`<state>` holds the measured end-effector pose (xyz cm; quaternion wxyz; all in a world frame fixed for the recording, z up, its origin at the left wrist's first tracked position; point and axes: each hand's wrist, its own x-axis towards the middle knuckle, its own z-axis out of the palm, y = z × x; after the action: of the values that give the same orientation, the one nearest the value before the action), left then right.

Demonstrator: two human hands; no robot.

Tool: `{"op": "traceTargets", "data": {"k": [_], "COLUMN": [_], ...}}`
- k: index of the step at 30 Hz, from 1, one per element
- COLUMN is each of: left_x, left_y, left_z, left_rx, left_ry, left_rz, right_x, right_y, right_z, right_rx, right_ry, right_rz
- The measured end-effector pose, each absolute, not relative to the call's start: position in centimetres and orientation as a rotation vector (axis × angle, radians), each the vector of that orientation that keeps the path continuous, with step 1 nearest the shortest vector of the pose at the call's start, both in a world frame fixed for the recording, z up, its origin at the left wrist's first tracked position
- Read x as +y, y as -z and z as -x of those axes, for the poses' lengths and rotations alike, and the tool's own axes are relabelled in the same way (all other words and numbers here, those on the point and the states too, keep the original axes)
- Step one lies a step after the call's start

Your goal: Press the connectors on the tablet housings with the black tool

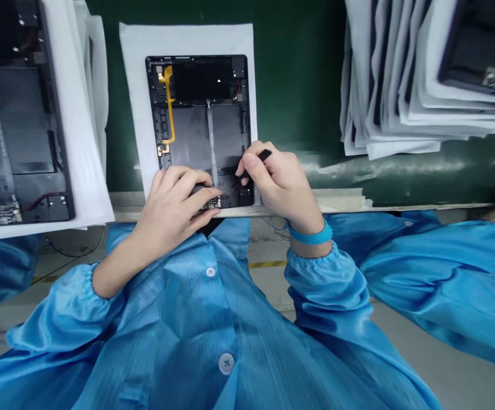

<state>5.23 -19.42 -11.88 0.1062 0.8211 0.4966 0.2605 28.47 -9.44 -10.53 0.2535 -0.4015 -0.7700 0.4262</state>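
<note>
An opened tablet housing [187,131] lies on a white foam sheet [136,42] in front of me. An orange flex cable [169,108] runs down its left side, and a pale ribbon cable [212,139] down its middle. My left hand [179,199] rests over the lower left of the housing, its fingers closed on a small circuit board [213,203] at the lower edge. My right hand [277,176] pinches black tweezers [264,155], their tip low over the housing's lower right corner. Part of the board is hidden under my left fingers.
Another opened tablet [20,136] lies on stacked foam sheets at left. A thick pile of foam sheets [384,85] stands at right with a tablet [486,51] on top. The green bench's front edge [350,202] runs close to my body. A co-worker's blue sleeve [452,267] is at right.
</note>
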Motion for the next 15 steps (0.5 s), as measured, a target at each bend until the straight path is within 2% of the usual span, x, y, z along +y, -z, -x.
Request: {"op": "traceTargets", "data": {"k": [15], "left_x": [-19.53], "left_y": [11.97], "left_z": [-5.19], "left_rx": [1.454], "left_ry": [-0.77], "left_rz": [-2.379], "right_x": [-8.94], "right_y": [10.41], "right_z": [-28.86], "right_rx": [-2.095], "right_ry": [-1.151], "right_rz": [1.098]}}
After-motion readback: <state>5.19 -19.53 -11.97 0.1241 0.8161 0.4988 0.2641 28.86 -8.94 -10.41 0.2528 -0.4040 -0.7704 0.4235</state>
